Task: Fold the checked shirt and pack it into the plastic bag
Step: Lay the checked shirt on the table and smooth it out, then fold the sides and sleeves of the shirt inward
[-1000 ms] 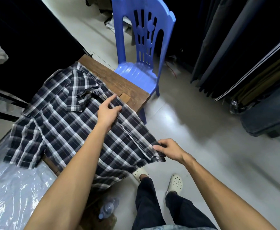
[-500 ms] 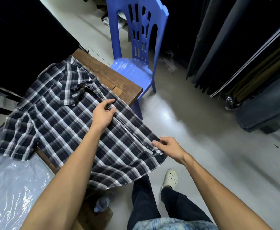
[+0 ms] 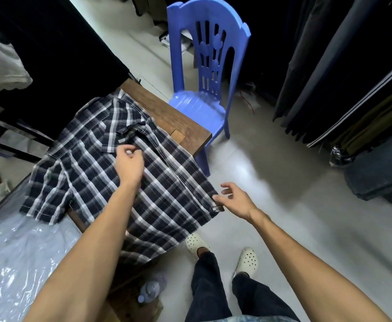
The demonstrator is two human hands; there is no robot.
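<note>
Your left hand [image 3: 130,163] is hovering with loosely curled, empty fingers over the checked shirt [image 3: 92,177], your right hand [image 3: 235,201] is opening beside its hem corner, and the shirt is lying spread across the wooden surface [image 3: 178,126], beside the plastic bag [image 3: 16,259].

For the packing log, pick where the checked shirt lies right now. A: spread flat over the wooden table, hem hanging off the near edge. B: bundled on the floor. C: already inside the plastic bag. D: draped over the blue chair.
A: the checked shirt lies spread on the wooden table, its hem hanging past the edge above the person's feet.
</note>
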